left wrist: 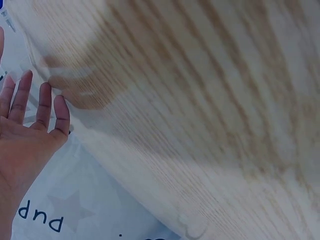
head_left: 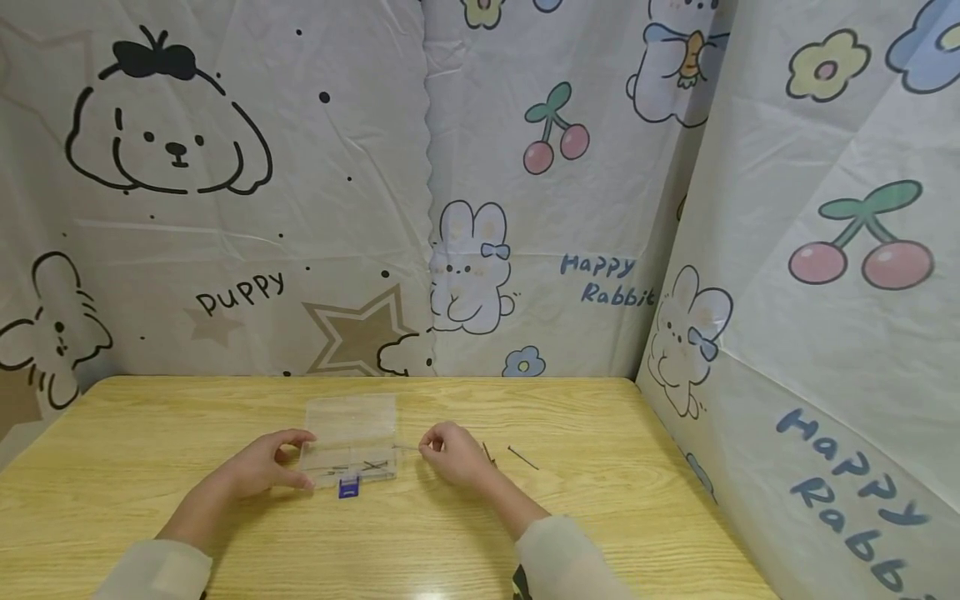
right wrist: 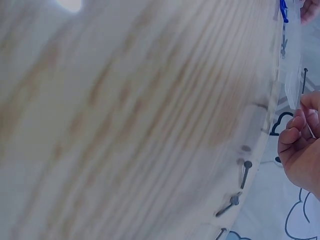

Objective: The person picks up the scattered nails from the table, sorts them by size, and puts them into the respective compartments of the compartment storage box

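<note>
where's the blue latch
In the head view, the blue latch is left of centre, on the near edge of the clear box, right of the left hand.

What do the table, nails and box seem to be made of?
Table: wood or wood-look laminate, glossy, showing grain and a reflection. Nails: probably metal, judging by their dull grey sheen. Box: likely smooth, clear plastic, since the table shows through.
</note>
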